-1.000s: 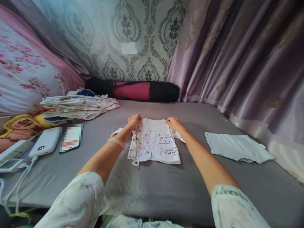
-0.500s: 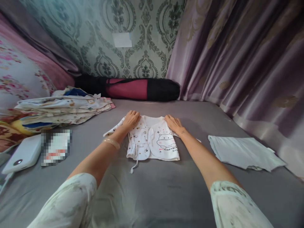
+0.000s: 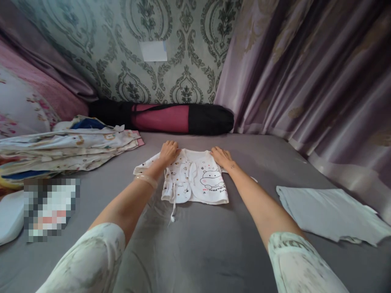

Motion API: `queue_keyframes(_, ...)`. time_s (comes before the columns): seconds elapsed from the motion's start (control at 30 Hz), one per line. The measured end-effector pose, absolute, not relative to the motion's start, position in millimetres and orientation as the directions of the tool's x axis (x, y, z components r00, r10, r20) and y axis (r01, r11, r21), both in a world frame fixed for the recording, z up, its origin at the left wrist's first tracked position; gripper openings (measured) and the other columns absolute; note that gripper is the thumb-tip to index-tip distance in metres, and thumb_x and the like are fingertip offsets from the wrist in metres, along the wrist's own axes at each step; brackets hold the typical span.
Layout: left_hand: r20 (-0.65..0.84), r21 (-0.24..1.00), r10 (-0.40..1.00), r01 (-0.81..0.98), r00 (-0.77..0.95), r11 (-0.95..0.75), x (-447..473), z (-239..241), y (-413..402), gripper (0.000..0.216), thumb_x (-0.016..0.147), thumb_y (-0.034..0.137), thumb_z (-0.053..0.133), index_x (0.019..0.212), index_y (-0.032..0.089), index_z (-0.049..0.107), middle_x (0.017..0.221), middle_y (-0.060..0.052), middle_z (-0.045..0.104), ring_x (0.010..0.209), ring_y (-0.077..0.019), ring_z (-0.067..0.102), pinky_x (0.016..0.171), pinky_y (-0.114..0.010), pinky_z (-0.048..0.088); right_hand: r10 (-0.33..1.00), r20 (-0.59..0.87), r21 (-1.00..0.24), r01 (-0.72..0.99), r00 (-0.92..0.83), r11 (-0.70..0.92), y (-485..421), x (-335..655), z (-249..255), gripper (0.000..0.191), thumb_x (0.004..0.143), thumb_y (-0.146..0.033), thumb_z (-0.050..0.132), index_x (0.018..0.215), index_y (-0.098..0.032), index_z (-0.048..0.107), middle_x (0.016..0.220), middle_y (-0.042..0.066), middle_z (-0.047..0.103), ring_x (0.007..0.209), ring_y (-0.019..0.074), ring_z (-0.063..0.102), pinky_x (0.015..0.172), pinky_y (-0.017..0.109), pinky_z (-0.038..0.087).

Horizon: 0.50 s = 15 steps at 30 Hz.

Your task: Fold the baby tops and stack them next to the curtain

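A small white baby jacket [image 3: 195,177] lies spread on the grey sheet, front side up. It has a printed left panel, a cartoon hippo on the other panel, and tie strings, one trailing past the hem. My left hand [image 3: 169,152], with a bangle on the wrist, is closed on the jacket's left shoulder, fingers curled over the far edge. At the opposite shoulder my right hand [image 3: 222,156] pinches the cloth beside the neckline. Both forearms partly cover the sleeves, and the fingertips are mostly hidden.
A folded pale garment [image 3: 332,211] rests at the right. Stacked patterned clothes [image 3: 76,142] lie at the left, near a blurred-out item [image 3: 53,211] and a white device [image 3: 10,215]. A black and red rolled bag [image 3: 161,118] lies along the wall, beside purple curtains [image 3: 275,73].
My view has shifted slightly, so the side items sit farther outward and lower. Both hands stay at the jacket's shoulders, and the jacket's hem appears slightly higher in view.
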State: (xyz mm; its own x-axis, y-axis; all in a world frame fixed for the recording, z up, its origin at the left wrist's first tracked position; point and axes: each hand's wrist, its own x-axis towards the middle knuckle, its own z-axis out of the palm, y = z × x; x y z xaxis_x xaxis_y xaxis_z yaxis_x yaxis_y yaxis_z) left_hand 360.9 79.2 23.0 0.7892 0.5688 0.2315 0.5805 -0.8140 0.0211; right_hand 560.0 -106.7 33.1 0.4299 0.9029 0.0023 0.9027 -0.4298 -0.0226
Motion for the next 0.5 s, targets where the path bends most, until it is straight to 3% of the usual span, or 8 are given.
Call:
queue_keyframes(0.13,0.227,0.024,0.594,0.606,0.772,-0.795,360.7,25.6,62.2,0.032,0.093,0.029,0.045,0.12,0.017,0.056,0.123,-0.016,0.058,0.116,-0.0315,0.049,0.095,-0.043,0.036,0.891,0.143,-0.051,0.903,0.43,-0.427,-112.8,554.0,31.0,0.032,0.101,-0.026,0.032,0.117,-0.019,0.06,0.124,0.013,0.06,0.118,0.0258,0.051,0.097,0.037,0.036)
queue_keyframes(0.23,0.198,0.083,0.53,0.525,0.824,-0.847,357.8,23.3,47.8,0.036,0.097,0.032,0.036,0.125,0.017,0.055,0.127,-0.014,0.059,0.119,-0.0286,0.052,0.1,-0.041,0.035,0.92,0.137,-0.115,0.928,0.368,-0.354,-117.4,542.7,27.7,0.039,0.101,-0.024,0.028,0.125,-0.016,0.057,0.131,0.014,0.058,0.126,0.026,0.046,0.106,0.039,0.031)
queue_keyframes(0.37,0.079,0.132,0.499,0.488,0.863,-0.863,356.6,7.5,37.0,0.055,0.101,0.042,0.024,0.142,0.009,0.04,0.149,-0.018,0.043,0.14,-0.0277,0.036,0.113,-0.04,0.025,0.945,-0.01,-0.2,0.925,0.327,-0.322,-117.6,529.5,14.2,0.056,0.102,-0.04,0.021,0.148,-0.011,0.035,0.157,0.014,0.03,0.146,0.0254,0.021,0.118,0.043,0.013)
queue_keyframes(0.5,-0.013,0.12,0.52,0.518,0.854,-0.847,355.3,-7.3,33.1,0.063,0.1,0.046,0.021,0.151,0.01,0.027,0.158,-0.016,0.026,0.147,-0.0272,0.021,0.118,-0.042,0.017,0.932,-0.076,-0.214,0.907,0.355,-0.363,-114.7,525.1,0.1,0.065,0.1,-0.046,0.017,0.154,-0.009,0.019,0.162,0.012,0.012,0.149,0.0252,0.009,0.12,0.045,0.005)
